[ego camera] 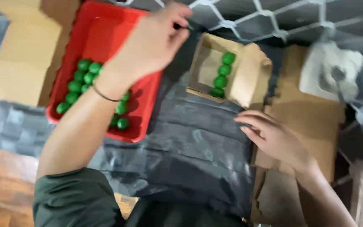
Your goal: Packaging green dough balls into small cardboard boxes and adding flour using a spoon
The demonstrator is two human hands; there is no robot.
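Green round fruits [90, 86] lie heaped in the red tray [106, 38]; four more [222, 75] line a small cardboard box [244, 71]. Left hand [152, 42] hovers between tray and box, fingers pinched on something small and dark, not identifiable. Right hand [274, 136] lies spread on flat cardboard [311, 122]. A careless reach could nudge the light box and, I judge, spill its row.

Tray [101, 29]: left, balls [90, 80] inside. Box [215, 63]: right of tray, a row of balls [222, 75] inside. Cardboard [307, 122]: right of box, right hand [274, 136] on its edge. Left hand [152, 40]: above tray, near box.
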